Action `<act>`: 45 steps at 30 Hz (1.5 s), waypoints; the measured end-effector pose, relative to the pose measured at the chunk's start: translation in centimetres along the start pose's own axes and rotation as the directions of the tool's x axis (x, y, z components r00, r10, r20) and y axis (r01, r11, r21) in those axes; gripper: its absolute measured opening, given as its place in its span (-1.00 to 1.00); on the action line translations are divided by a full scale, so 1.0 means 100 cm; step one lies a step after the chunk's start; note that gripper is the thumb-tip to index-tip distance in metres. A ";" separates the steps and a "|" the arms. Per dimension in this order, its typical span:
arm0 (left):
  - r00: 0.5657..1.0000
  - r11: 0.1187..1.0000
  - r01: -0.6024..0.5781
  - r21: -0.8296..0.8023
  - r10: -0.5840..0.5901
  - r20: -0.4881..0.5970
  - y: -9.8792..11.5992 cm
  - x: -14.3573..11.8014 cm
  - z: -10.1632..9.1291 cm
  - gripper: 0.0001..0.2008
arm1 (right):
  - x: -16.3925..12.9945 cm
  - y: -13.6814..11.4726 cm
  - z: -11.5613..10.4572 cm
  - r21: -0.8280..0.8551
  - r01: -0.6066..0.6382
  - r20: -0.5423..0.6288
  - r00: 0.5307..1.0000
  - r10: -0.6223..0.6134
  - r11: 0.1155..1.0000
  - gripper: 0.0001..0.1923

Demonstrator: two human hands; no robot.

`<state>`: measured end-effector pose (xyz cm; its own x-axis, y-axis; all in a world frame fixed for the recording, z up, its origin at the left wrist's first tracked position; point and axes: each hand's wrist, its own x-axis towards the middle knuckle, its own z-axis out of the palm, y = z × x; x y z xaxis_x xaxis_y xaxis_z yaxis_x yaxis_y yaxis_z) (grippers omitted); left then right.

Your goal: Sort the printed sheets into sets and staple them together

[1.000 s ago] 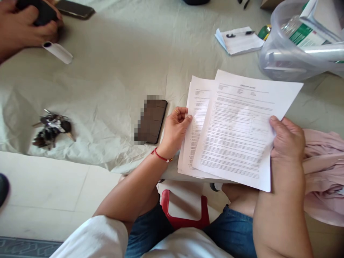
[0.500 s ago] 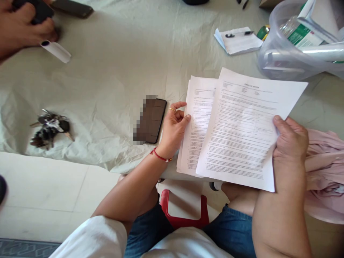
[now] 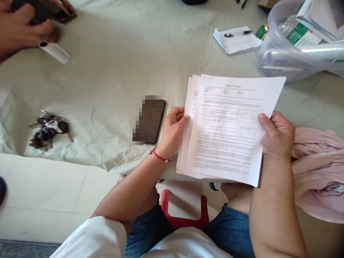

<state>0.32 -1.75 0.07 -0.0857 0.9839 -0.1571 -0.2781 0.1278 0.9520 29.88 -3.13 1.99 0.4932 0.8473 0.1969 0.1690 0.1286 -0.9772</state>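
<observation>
A pale, creased cloth (image 3: 113, 64) covers the tabletop (image 3: 172, 175), and light floor tiles (image 3: 48, 193) show below its near edge. Taking the dark phone (image 3: 150, 121) on the cloth as the landmark: far to its upper left another person's hand (image 3: 21, 27) rests on a dark object, with a small white tube (image 3: 54, 52) just beside it. To the phone's left, well apart, lies a bunch of keys (image 3: 48, 129). Just right of the phone, the left hand (image 3: 173, 129) pinches the left edge of a stack of papers (image 3: 188, 143) between thumb and curled fingers, a red thread bracelet at the wrist. The right hand (image 3: 276, 138), further right of the phone, grips the right edge of the printed top sheet (image 3: 228, 125), thumb on top, holding it skewed slightly over the stack. The papers overhang the tabletop's near edge. Up and right of the phone lies a notepad (image 3: 238, 40) with a pen on it, then a clear plastic tub (image 3: 279, 57) holding boxes. At the far right lies pink cloth (image 3: 319, 168). Below the phone a red stool (image 3: 185, 216) shows between the knees.
</observation>
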 end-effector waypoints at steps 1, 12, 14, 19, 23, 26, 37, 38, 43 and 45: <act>1.000 1.000 0.004 0.003 -0.004 -0.001 0.000 0.000 0.000 -0.84 | 0.001 0.000 0.000 0.004 0.031 -0.004 1.000 -0.031 1.000 -0.60; 0.999 0.999 -0.032 0.031 0.032 -0.011 -0.005 0.001 0.000 -0.66 | -0.016 -0.009 0.014 -0.140 0.119 0.011 0.993 -0.118 0.983 -0.61; 0.999 0.999 -0.033 0.039 0.033 0.007 -0.003 0.000 0.000 -0.64 | -0.021 -0.009 0.019 -0.190 0.104 0.017 0.995 -0.103 0.976 -0.63; 0.997 0.996 -0.051 0.076 0.047 0.055 -0.001 -0.002 0.002 -0.67 | -0.025 0.000 0.024 -0.286 0.129 -0.016 0.990 -0.140 0.950 -0.57; 0.993 0.997 -0.074 0.024 0.071 0.099 -0.002 -0.001 0.002 -0.65 | -0.019 0.017 0.017 -0.152 -0.064 0.020 0.997 0.068 0.986 -0.31; 0.988 0.995 -0.096 -0.014 0.097 0.122 -0.001 -0.001 0.002 -0.62 | -0.017 0.030 0.012 -0.056 -0.234 0.122 0.963 0.239 0.971 -0.13; 0.971 0.979 -0.197 -0.053 0.202 0.126 0.019 -0.004 0.013 -0.55 | -0.027 -0.020 0.003 0.094 -0.360 0.366 0.880 0.304 0.928 -0.38; 0.971 0.977 -0.209 -0.044 0.213 0.112 0.025 -0.006 0.014 -0.53 | -0.029 -0.027 0.003 0.114 -0.305 0.319 0.912 0.256 0.945 -0.44; 0.941 0.946 -0.322 0.028 0.316 0.119 0.049 -0.018 0.020 -0.37 | -0.031 -0.058 0.009 0.218 0.062 0.091 0.992 -0.084 0.974 -0.58; 0.923 0.929 -0.365 0.061 0.353 0.150 0.050 -0.021 0.018 -0.32 | -0.031 -0.066 0.010 0.215 0.175 0.018 0.983 -0.183 0.961 -0.56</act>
<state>0.84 -2.90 5.68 -0.0338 0.9725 0.2305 -0.1687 -0.2329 0.9578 26.37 -6.08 7.72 0.4384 0.8186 0.3710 0.0655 0.3826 -0.9216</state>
